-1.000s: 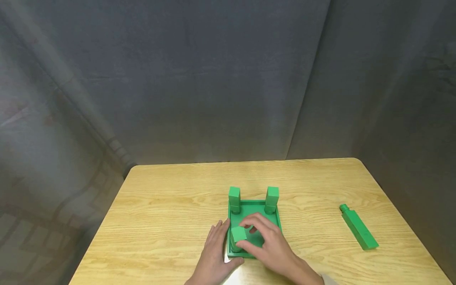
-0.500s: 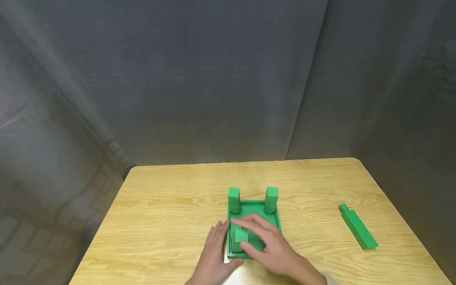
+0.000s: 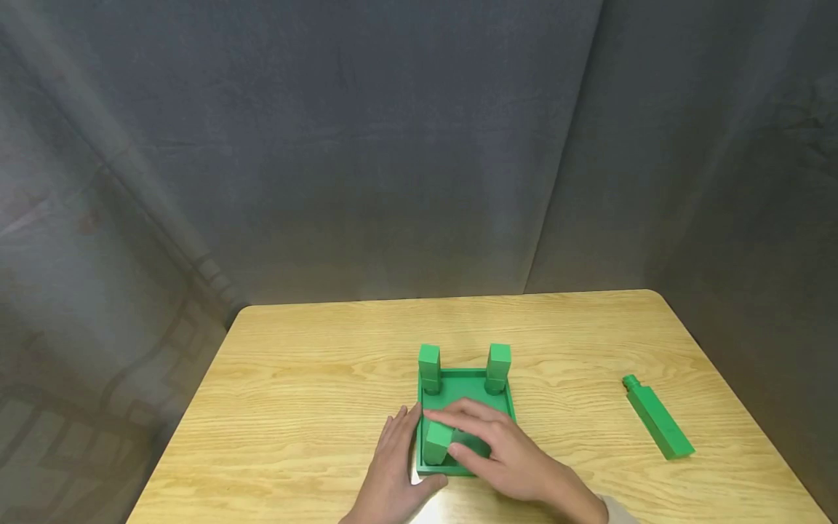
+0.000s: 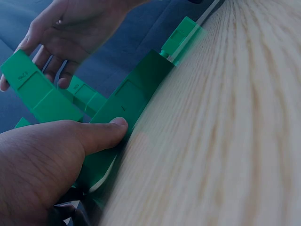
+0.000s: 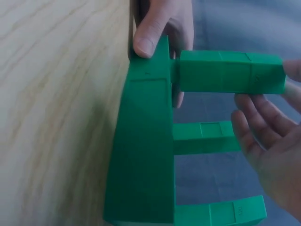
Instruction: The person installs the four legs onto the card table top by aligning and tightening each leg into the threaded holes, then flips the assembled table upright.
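Three green pegs stand in the square green base (image 3: 466,386) at the near middle of the wooden table (image 3: 314,378), and my right hand (image 3: 504,455) has its fingers curled round the near-left peg (image 3: 437,442), upright at the base's front left corner. My left hand (image 3: 396,466) lies flat beside the base, fingers straight, thumb (image 4: 101,134) pressing against its edge; it holds nothing.

The peg looks like hard, stiff plastic, light and smooth-faced, so I judge it slippery if squeezed loosely. Its flat sides give the best purchase, taken high near the top so the foot stays free at its socket. The base looks light enough to slide, hence my bracing thumb.

From the head camera, my right hand hides most of the peg, and a fourth peg (image 3: 657,418) lies loose well apart to the right. The right wrist view shows what that one cannot: the peg (image 5: 230,71) joins the base (image 5: 143,155) by a narrower neck, my fingertips (image 5: 249,129) alongside it. The left wrist view shows small embossed marks on the peg (image 4: 40,94).
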Tool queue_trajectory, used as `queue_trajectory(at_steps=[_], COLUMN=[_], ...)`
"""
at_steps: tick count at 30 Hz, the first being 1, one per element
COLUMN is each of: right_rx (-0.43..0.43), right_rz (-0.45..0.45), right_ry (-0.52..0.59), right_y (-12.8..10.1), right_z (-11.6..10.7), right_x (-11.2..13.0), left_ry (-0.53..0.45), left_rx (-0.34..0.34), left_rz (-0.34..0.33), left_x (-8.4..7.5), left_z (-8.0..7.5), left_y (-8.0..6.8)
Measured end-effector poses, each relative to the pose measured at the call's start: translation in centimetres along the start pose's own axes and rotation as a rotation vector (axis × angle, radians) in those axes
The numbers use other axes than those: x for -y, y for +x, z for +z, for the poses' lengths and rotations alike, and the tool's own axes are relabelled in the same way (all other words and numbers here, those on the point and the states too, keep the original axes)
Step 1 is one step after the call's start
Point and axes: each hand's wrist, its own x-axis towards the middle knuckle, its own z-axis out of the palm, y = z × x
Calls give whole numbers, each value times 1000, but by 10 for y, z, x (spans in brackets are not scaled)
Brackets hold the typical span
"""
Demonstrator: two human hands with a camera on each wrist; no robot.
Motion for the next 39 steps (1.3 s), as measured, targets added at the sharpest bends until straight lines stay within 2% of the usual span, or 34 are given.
queue_trajectory(at_steps=[9,16,22,27,31,39], right_rx=[-179,-208,-155,-43,23,24], right_rz=[122,172,120,35,25,45], right_ry=[7,-4,19,13,7,28], right_y=[0,0,1,0,0,0], right_z=[17,20,14,5,2,5], right_x=[2,4,2,0,0,0], left_ry=[17,23,17,1,-1,-21], left_rx=[-45,-52,-42,-5,4,4], left_rz=[28,32,27,2,-4,-15], left_x=[-1,1,2,1,0,-1], left_z=[1,2,2,1,1,0], left_y=[-1,-2,-2,0,0,0])
